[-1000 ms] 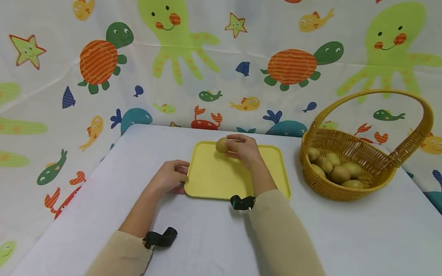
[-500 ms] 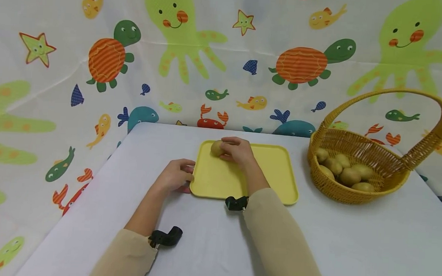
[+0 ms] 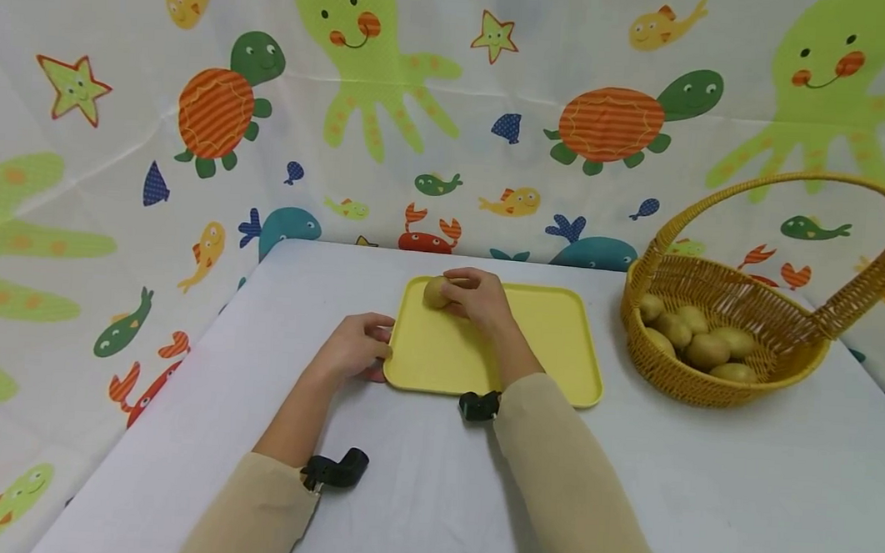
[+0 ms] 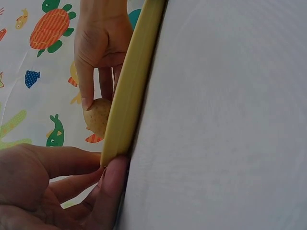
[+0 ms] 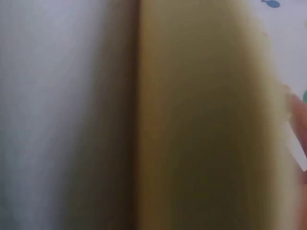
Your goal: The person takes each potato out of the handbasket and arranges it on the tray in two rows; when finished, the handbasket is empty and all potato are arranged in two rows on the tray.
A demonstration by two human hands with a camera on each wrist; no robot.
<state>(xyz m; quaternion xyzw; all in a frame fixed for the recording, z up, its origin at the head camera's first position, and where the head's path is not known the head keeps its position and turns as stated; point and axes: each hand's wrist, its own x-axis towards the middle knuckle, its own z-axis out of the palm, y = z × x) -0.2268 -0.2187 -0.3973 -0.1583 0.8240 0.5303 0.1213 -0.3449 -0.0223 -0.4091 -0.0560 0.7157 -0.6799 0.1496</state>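
A yellow rectangular tray (image 3: 431, 355) lies on the white table. My left hand (image 3: 352, 347) grips its left edge; the left wrist view shows fingers and thumb (image 4: 113, 184) at the tray's corner. Over the far left part of the tray, my right hand (image 3: 484, 302) holds a brown potato (image 3: 434, 293) between thumb and fingers. In the left wrist view the potato (image 4: 97, 116) sits low behind the tray's rim, with the right fingers on top of it. The right wrist view is mostly filled by the blurred tray side (image 5: 206, 120), and only a bit of the hand shows at the right.
To the right of the tray stands a wicker basket (image 3: 695, 390) with a tall arched handle (image 3: 793, 178). Several potatoes (image 3: 707, 351) lie in it. A cloth (image 3: 386, 198) printed with sea animals hangs behind the table. Small black cameras (image 3: 335, 469) sit on both wrists.
The right hand has moved the potato slightly left and lower toward the tray's far left corner. The left hand keeps its place at the tray's edge. The head view has shifted a little.
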